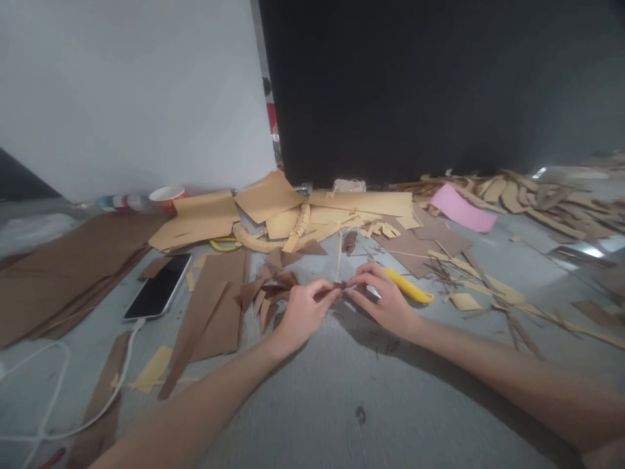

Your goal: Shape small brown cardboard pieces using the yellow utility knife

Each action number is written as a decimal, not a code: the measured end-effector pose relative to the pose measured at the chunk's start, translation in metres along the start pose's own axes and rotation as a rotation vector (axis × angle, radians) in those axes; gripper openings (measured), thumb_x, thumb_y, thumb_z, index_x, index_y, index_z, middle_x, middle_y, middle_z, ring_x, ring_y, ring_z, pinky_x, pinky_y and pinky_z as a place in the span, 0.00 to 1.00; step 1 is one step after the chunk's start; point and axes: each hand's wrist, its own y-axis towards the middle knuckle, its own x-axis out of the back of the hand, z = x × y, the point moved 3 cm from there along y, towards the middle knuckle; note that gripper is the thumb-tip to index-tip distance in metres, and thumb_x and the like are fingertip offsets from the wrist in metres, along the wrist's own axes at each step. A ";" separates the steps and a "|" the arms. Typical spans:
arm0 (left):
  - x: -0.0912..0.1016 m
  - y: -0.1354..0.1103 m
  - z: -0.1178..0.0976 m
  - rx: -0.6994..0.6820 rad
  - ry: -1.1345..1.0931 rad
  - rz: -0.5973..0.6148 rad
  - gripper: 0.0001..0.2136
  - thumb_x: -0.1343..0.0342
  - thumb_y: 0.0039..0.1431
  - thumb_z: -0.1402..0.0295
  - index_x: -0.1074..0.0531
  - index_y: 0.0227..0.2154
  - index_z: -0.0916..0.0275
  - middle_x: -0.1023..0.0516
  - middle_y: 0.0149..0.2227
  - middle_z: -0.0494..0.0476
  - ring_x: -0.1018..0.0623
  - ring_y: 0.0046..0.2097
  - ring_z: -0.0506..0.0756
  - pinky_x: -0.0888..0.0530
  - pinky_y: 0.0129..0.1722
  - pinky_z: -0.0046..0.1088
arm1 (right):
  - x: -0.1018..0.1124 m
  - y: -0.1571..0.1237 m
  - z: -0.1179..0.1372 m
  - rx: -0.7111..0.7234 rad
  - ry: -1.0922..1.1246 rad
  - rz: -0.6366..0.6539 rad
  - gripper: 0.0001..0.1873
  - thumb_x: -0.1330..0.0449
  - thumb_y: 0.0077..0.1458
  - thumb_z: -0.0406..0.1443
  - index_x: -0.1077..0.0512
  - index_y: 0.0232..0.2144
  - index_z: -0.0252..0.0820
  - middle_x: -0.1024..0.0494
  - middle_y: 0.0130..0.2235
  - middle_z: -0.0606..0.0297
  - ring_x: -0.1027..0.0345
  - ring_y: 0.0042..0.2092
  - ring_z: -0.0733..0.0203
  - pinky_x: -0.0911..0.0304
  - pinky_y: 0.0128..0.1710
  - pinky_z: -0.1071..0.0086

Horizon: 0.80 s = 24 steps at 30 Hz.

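My left hand [305, 309] and my right hand [381, 298] meet over the grey floor, fingertips pinched together on a small dark brown cardboard piece [340, 285]. A thin wooden stick [338, 257] lies just beyond the fingers. A yellow utility knife [409, 286] rests on the floor right behind my right hand. Brown cardboard triangles [266, 293] are piled just left of my left hand.
A phone [159, 293] on a white cable [58, 391] lies at the left beside brown cardboard sheets [63, 267]. Tan cardboard pieces [312, 212], yellow scissors [224, 244], a pink sheet [461, 210], a paper cup [167, 195] and scattered strips [527, 195] line the wall.
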 end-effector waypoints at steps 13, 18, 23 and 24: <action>0.001 0.002 -0.007 0.060 -0.196 0.029 0.16 0.37 0.66 0.54 0.15 0.35 0.62 0.14 0.34 0.57 0.18 0.37 0.58 0.26 0.39 0.29 | 0.000 0.001 0.008 0.083 0.065 0.130 0.08 0.38 0.68 0.35 0.22 0.48 0.48 0.29 0.47 0.58 0.28 0.45 0.57 0.26 0.44 0.62; 0.004 0.008 -0.007 0.092 -0.303 0.028 0.18 0.36 0.64 0.51 0.14 0.34 0.63 0.14 0.34 0.59 0.18 0.38 0.58 0.25 0.42 0.31 | -0.001 0.000 0.005 0.116 0.045 0.131 0.14 0.39 0.69 0.34 0.23 0.54 0.52 0.28 0.49 0.57 0.27 0.50 0.54 0.25 0.48 0.60; 0.004 0.010 -0.003 0.182 -0.490 0.052 0.20 0.31 0.58 0.50 0.14 0.38 0.64 0.13 0.35 0.62 0.17 0.37 0.58 0.23 0.44 0.32 | 0.001 0.001 0.007 0.121 0.084 0.145 0.15 0.41 0.70 0.35 0.23 0.56 0.51 0.27 0.50 0.56 0.27 0.53 0.53 0.25 0.53 0.57; 0.004 0.010 -0.003 0.187 -0.501 0.051 0.20 0.30 0.57 0.50 0.14 0.38 0.65 0.14 0.35 0.62 0.17 0.37 0.57 0.23 0.44 0.32 | 0.001 0.002 0.009 0.122 0.090 0.149 0.15 0.41 0.71 0.35 0.23 0.56 0.51 0.27 0.50 0.56 0.27 0.53 0.53 0.25 0.53 0.57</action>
